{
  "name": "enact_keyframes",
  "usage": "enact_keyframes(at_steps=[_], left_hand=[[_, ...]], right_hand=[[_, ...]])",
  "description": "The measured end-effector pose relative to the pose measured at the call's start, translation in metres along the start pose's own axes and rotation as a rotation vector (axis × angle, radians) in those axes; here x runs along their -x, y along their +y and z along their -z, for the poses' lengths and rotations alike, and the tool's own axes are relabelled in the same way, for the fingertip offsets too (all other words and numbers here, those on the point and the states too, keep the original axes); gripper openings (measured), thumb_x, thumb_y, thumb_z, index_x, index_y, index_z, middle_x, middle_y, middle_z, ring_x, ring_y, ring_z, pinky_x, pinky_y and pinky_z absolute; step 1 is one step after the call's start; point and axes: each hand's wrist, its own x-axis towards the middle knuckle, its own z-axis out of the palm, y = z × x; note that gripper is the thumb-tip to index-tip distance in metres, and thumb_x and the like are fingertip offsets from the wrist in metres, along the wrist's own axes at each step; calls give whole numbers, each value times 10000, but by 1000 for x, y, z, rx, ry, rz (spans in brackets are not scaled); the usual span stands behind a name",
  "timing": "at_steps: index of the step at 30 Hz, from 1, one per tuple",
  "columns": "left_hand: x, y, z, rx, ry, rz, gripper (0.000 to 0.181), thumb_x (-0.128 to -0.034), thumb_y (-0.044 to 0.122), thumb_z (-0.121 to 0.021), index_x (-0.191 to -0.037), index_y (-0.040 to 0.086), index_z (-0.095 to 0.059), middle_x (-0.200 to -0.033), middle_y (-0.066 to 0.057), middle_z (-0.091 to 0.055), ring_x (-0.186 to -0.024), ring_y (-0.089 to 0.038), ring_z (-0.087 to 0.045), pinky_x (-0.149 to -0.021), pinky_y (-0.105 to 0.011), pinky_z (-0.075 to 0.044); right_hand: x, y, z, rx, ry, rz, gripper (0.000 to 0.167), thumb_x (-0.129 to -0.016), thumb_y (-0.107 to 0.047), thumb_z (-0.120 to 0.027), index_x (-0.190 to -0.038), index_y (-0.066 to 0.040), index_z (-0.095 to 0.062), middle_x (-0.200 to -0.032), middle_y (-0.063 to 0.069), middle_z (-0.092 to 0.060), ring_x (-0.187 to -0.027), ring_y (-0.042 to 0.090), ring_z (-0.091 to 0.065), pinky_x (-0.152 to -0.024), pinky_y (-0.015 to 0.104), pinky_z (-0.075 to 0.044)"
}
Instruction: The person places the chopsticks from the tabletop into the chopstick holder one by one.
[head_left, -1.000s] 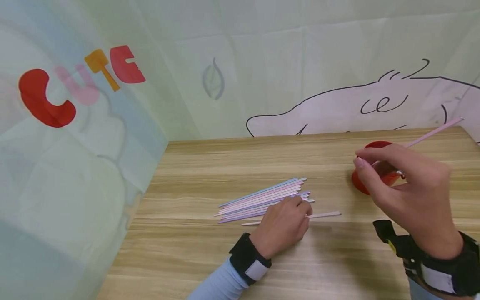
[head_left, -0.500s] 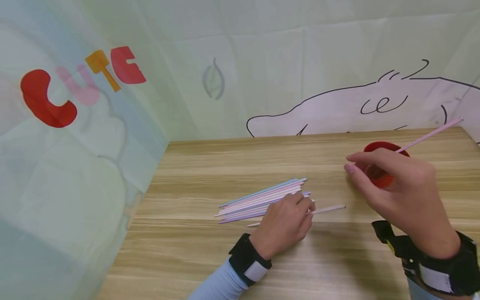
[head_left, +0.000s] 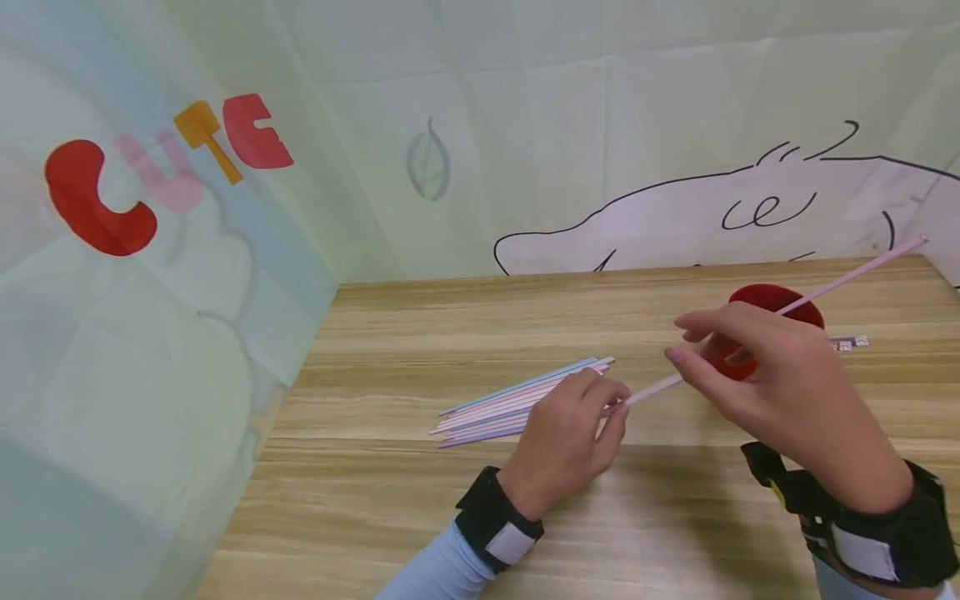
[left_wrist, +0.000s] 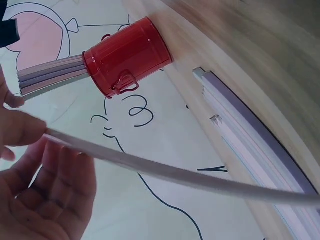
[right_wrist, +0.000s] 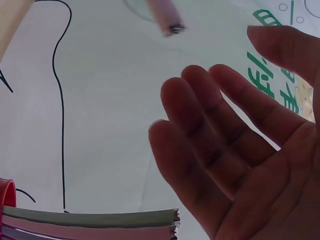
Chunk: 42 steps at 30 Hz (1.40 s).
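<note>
Left hand [head_left: 564, 440] pinches a pale stick [left_wrist: 165, 170];
right hand [head_left: 791, 392] wide, empty, near the red bucket [left_wrist: 129, 57]; a loose pinch, I fear, could drop it

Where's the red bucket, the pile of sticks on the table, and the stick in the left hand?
Red bucket [left_wrist: 129, 57]: left wrist view, on its side wall.
Pile of sticks [head_left: 495, 412]: head view, on its uncovered part.
Held stick [left_wrist: 170, 170]: left wrist view, along its shaft.
</note>
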Motion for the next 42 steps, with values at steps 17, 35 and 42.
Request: enact_keyframes(at_steps=[17,35,42], left_hand=[[-4,3,4,97,164,-30,84,-982,110,-611,-1056,72,-624,-927,21,-594,-842,-65,-591,-753,-100,-444],[-3,-3,3,51,149,-5,173,-959,76,-571,-1113,53,-646,-937,13,-629,-827,-62,-581,-727,-128,-461],[-1,-7,0,1,118,33,174,-938,69,-598,-1099,75,-664,-930,20,-636,-797,-66,-558,-662,-155,-457]], right_hand=[[-2,-2,-17,-127,-151,41,280,-742,-83,-881,-972,-164,-743,-863,-110,-687,-711,34,-631,-623,208,-536],[-2,-1,-11,-165,96,81,483,-933,-553,-624,-951,-94,-774,-836,-19,-728,-715,21,-596,-713,125,-472],[-3,-6,0,-154,164,46,329,-902,-322,-773,-1000,-8,-757,-898,64,-739,-820,-32,-618,-813,108,-471]])
